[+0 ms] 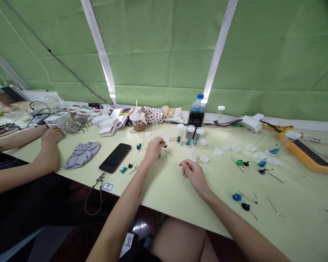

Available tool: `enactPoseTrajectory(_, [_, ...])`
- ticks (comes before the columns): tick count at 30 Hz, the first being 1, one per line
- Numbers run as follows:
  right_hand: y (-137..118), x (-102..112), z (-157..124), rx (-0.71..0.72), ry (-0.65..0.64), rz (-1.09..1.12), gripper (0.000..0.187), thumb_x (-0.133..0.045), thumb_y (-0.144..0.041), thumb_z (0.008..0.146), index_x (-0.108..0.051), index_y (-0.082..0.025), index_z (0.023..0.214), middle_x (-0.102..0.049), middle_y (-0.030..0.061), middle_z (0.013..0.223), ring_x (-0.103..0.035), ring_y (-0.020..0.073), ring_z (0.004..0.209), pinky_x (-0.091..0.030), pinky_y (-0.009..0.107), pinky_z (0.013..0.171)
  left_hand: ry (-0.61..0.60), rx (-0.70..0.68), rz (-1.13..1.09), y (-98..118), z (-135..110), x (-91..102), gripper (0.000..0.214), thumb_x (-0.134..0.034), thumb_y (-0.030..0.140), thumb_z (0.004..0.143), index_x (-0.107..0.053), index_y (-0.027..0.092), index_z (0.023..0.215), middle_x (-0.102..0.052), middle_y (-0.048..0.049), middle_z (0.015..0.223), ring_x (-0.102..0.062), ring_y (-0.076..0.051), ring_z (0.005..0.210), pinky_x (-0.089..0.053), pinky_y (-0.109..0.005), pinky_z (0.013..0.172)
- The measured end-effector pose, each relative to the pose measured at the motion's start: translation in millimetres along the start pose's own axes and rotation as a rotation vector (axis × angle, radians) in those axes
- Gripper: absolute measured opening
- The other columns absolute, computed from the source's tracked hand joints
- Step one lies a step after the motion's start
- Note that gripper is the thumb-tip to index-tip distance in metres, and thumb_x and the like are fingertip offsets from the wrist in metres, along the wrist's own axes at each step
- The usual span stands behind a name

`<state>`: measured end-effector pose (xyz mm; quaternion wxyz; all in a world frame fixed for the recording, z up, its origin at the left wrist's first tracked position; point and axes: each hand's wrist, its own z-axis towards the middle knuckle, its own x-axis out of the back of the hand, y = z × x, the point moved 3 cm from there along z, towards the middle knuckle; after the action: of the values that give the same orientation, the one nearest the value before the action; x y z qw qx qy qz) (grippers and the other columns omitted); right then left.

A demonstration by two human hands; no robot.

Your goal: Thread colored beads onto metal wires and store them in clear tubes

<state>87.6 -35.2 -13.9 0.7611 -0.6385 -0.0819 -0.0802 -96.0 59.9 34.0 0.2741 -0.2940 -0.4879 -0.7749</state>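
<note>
Black piece (165,146) at left hand's (153,149) fingertips, pinched, fingers nearly closed. Green piece (159,155) just beneath that hand; thin pins (170,154) beside. Right hand (194,174) curled, small metal bit (185,173) between fingertips.

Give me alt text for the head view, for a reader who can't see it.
Over a pale table, a person's left hand pinches a small black part and the right hand a thin metal piece. Nearby are blue parts, white caps, capped clear tubes and a dark phone.
</note>
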Motion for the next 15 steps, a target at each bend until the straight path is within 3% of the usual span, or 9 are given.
enactPoseTrajectory(3, [0, 1, 0, 0.001, 0.018, -0.010, 0.039, -0.045, -0.053, 0.085, -0.062, -0.018, 0.080, -0.051, -0.0022, 0.054, -0.040, 0.0117, 0.048, -0.031, 0.025, 0.048, -0.204, -0.143, -0.103, 13, -3, -5.0, 0.010, -0.057, 0.025, 0.078, -0.064, 0.018, 0.078, -0.064, -0.0033, 0.086, -0.056, -0.016, 0.083, -0.042, -0.027, 0.078])
enactPoseTrajectory(5, [1, 2, 0, 0.002, 0.028, -0.036, 0.038, -0.045, -0.052, 0.085, -0.062, -0.018, 0.080, -0.051, -0.0018, 0.054, -0.042, 0.0125, 0.050, -0.032, 0.025, 0.049, -0.354, -0.263, -0.072, 18, -7, -14.1, 0.009, -0.064, 0.026, 0.072, -0.066, 0.019, 0.069, -0.064, -0.0038, 0.084, -0.055, -0.017, 0.086, -0.040, -0.028, 0.082])
enactPoseTrajectory(7, [1, 4, 1, 0.017, 0.043, -0.092, 0.037, -0.045, -0.051, 0.086, -0.062, -0.019, 0.080, -0.054, -0.0002, 0.059, -0.046, 0.0139, 0.054, -0.035, 0.026, 0.052, -0.431, -0.342, -0.041, 19, -11, -23.5, 0.008, -0.069, 0.026, 0.068, -0.067, 0.019, 0.066, -0.064, -0.0039, 0.083, -0.053, -0.018, 0.088, -0.040, -0.027, 0.080])
enactPoseTrajectory(11, [-1, 7, 2, 0.082, 0.073, -0.279, 0.032, -0.047, -0.046, 0.086, -0.064, -0.020, 0.077, -0.059, 0.0028, 0.074, -0.051, 0.0159, 0.063, -0.038, 0.028, 0.058, -0.480, -0.370, -0.013, 19, -13, -31.9, 0.011, -0.072, 0.030, 0.065, -0.068, 0.019, 0.067, -0.063, -0.0043, 0.082, -0.052, -0.019, 0.088, -0.040, -0.026, 0.077])
enactPoseTrajectory(15, [-2, 5, 1, 0.140, 0.021, -0.433, 0.027, -0.046, -0.038, 0.088, -0.065, -0.022, 0.078, -0.061, 0.0032, 0.079, -0.056, 0.0184, 0.070, -0.040, 0.031, 0.065, -0.453, -0.353, -0.071, 19, -9, -19.4, 0.021, -0.070, 0.036, 0.068, -0.068, 0.020, 0.080, -0.063, -0.0037, 0.087, -0.053, -0.018, 0.089, -0.039, -0.027, 0.079])
